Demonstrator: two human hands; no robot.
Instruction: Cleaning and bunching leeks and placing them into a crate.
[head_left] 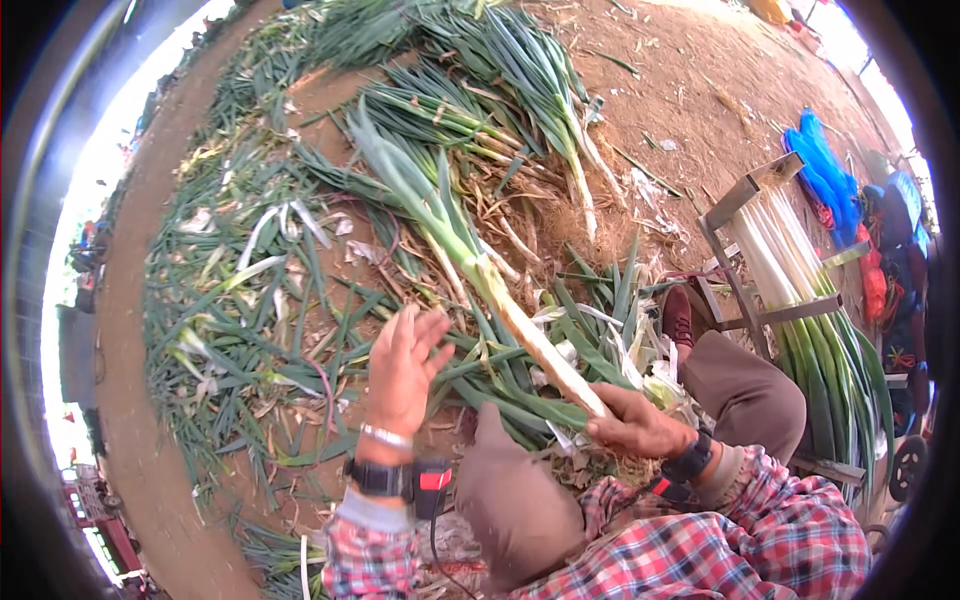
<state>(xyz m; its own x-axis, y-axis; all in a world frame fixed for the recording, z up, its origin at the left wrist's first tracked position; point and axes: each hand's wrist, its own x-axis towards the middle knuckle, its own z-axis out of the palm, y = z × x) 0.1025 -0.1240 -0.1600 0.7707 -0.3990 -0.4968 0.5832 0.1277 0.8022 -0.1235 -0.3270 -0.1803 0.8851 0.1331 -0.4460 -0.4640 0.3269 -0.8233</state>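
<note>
A long green onion slants across the middle, its leafy green top pointing away to the upper left. My right hand is closed around its root end, near my knees. Brownish outer skin covers much of the pale stalk. To the left of the stalk, my left hand is raised with its fingers apart, holding nothing and not touching the onion. Beyond the held onion lies a pile of untrimmed green onions, with dry skins and roots.
A metal frame at my right holds a bundle of cleaned green onions, white ends away from me. Stripped leaves cover the ground on the left and between my feet. Blue bags and a red bag lie far right.
</note>
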